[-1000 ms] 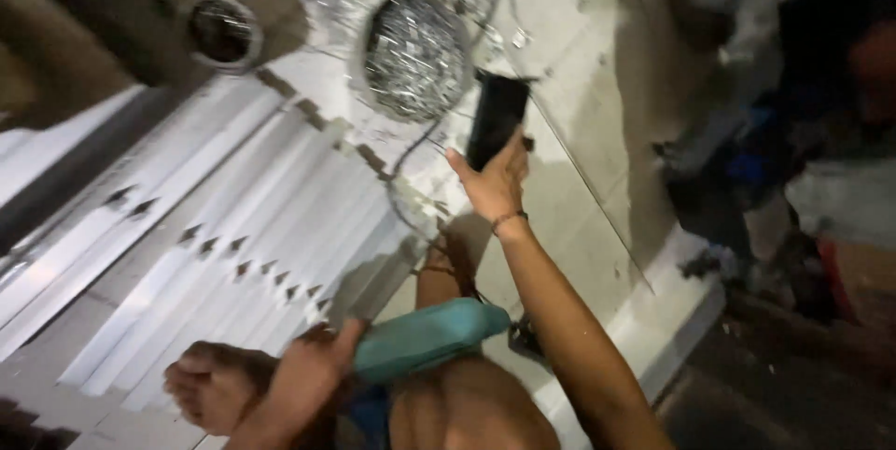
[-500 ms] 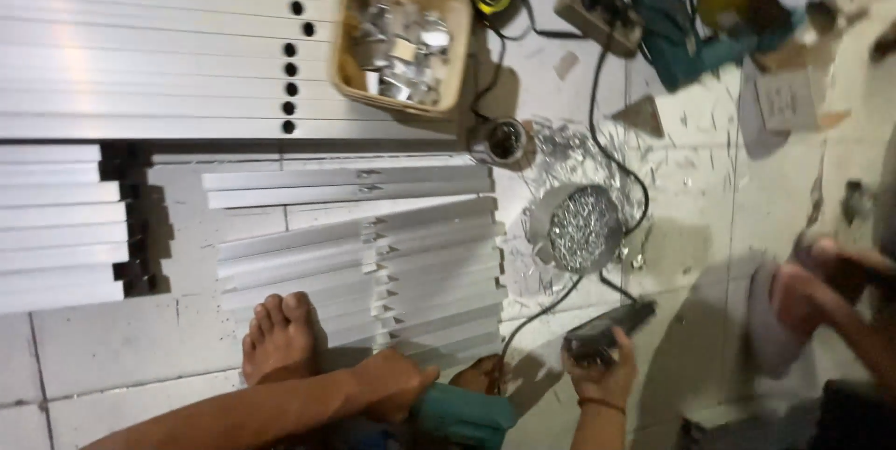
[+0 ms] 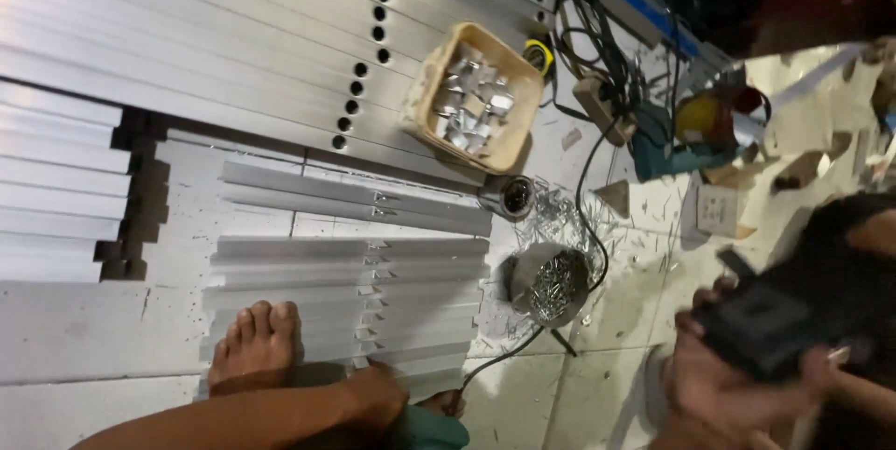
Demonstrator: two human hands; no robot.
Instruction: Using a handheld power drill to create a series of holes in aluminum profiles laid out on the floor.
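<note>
My left hand (image 3: 378, 397) rests low at the bottom edge, closed on the teal body of a power drill (image 3: 431, 431). A black cord (image 3: 504, 357) runs away from the drill across the floor. At the lower right my right hand (image 3: 737, 385), blurred and close to the camera, grips a black boxy object (image 3: 775, 324). My bare foot (image 3: 255, 347) stands on a stack of short notched aluminium profiles (image 3: 345, 268) just left of my left hand.
A tan basket of metal brackets (image 3: 425, 86) sits on long holed aluminium profiles (image 3: 233, 39). Nearby are a round metal bowl of screws (image 3: 551, 284), a small can (image 3: 511, 196), a power strip (image 3: 597, 95) with cables and a teal power tool (image 3: 686, 137). Metal shavings litter the tiled floor.
The view has swung and moved closer over the profiles. My right hand with the black object rose to the right, nearer the camera. My left hand stays on the drill.
</note>
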